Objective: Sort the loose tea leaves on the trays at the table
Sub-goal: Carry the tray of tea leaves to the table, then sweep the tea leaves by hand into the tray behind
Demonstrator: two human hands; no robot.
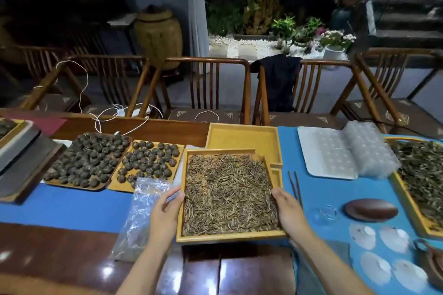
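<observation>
A square wooden tray (223,238) full of thin brown loose tea leaves (227,194) is held in front of me over the table. My left hand (165,211) grips its left rim, thumb on top. Its right rim is gripped by my right hand (288,213). Behind it lies an empty yellow tray (242,137). Another tray of greenish loose leaves (422,179) sits at the far right on the blue cloth (328,189).
Two trays of dark tea balls (88,160) (148,163) lie to the left, with a clear plastic bag (141,213) beside my left hand. Sticks (294,187), a brown dish (371,209), white saucers (383,254) and plastic moulds (345,151) lie right. Chairs line the far edge.
</observation>
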